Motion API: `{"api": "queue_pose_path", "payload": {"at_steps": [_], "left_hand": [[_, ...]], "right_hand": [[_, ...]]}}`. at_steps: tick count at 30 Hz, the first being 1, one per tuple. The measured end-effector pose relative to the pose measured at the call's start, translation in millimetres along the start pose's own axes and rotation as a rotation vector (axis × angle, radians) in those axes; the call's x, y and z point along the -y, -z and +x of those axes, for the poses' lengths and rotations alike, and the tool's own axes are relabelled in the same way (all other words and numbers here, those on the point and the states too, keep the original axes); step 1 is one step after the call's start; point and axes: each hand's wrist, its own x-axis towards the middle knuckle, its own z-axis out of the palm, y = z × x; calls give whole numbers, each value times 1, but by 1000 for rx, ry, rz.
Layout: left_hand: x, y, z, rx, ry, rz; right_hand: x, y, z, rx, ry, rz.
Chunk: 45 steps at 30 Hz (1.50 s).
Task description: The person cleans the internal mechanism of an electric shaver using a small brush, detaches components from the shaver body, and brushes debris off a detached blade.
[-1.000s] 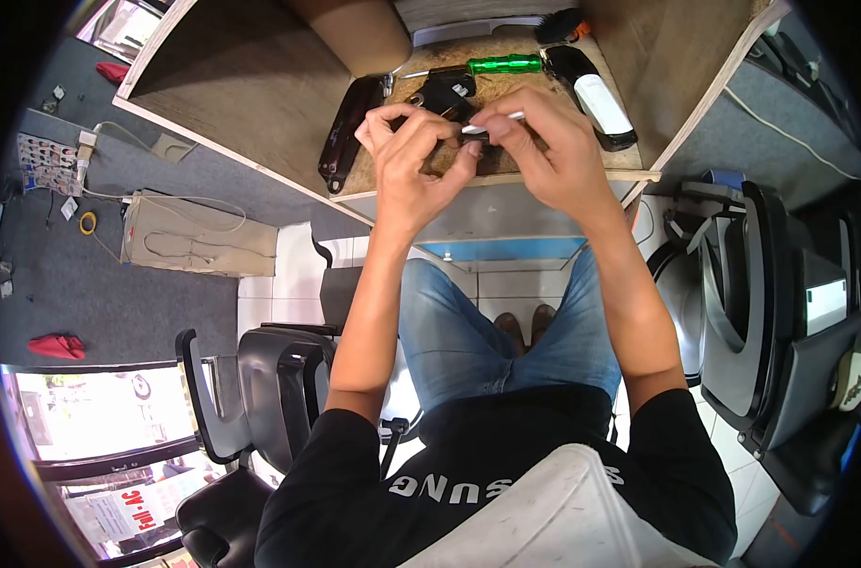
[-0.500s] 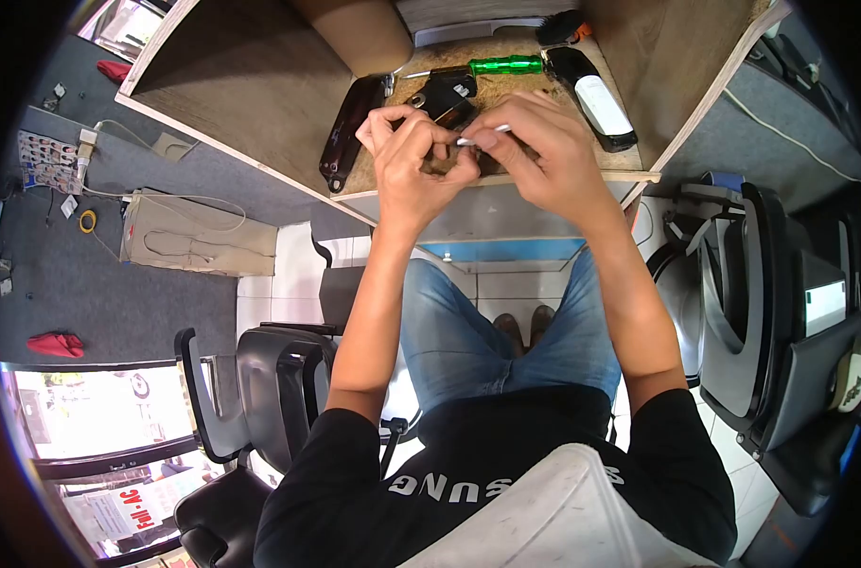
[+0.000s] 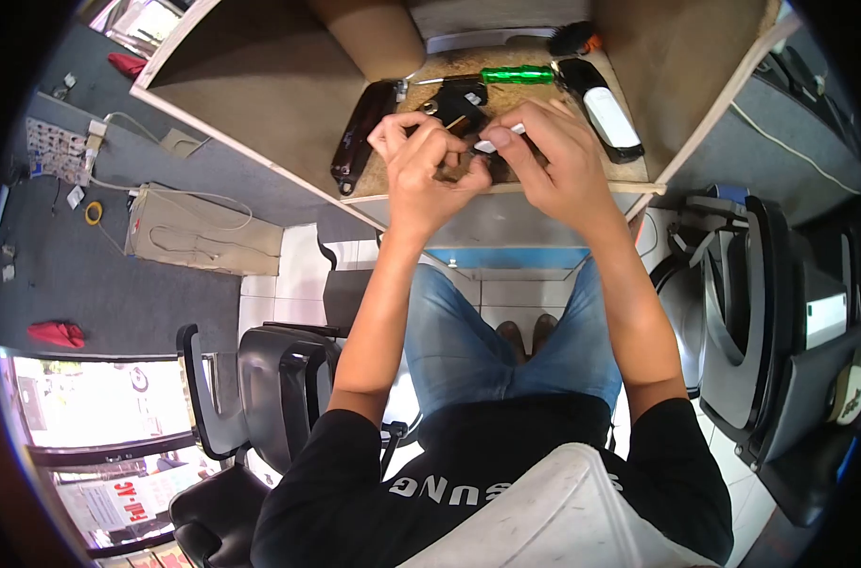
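My right hand [image 3: 555, 156] pinches a small white piece [image 3: 495, 141] between thumb and fingers over the drawer-like wooden shelf. Close against it, my left hand [image 3: 429, 175] has its fingers curled together; what they hold is hidden, though something dark shows between the two hands. Just beyond the fingers lies a black object [image 3: 464, 97], partly covered by my hands. A screwdriver [image 3: 516, 75] with a green handle rests behind it. To the left is a dark maroon clipper-like device [image 3: 366, 137], and to the right a black and white one [image 3: 608, 114].
Wooden side walls [image 3: 289, 85] enclose the shelf. A black brush [image 3: 571, 39] sits at its back right. Left of it, a grey counter [image 3: 137, 303] carries a cardboard box [image 3: 203, 227], a yellow tape roll [image 3: 93, 213] and a red cloth [image 3: 57, 333]. Black chairs [image 3: 289, 379] stand on both sides.
The view has shifted slightly, so the shelf sits a little further right. Both hands stay close together, and the white piece shows a bit more broadly in my right fingers.
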Motion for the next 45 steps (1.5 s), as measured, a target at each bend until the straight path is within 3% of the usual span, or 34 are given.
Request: {"api": "queue_pose_path", "payload": {"at_steps": [4,9,12,16,19,29,33,36,40,45], "left_hand": [[0,1,2,-14,1,-21],[-5,6,3,33,34,-58],[-3,5,3,20,83,-101],[-9,10,8,35,49,-102],[-6,9,5,34,69,-139],[-6,13,6,24,82,-159],[-1,12,3,36,111,-178],[-4,13,5,30,121,-189],[-7,16,9,6,147,-192],[-7,13,19,-7,153,-160]], "right_hand": [[1,-6,0,-87,-167,44],[0,-5,-1,-41,-240,16],[6,-1,-2,-49,-323,192],[1,-3,-1,-43,-343,71],[4,-1,-3,-41,-343,213],[3,-2,1,-16,-349,148],[-5,0,-5,-19,-360,275],[0,-1,-1,-5,-326,66],[-12,0,2,-90,-457,282],[-8,3,9,-22,-440,303]]}}
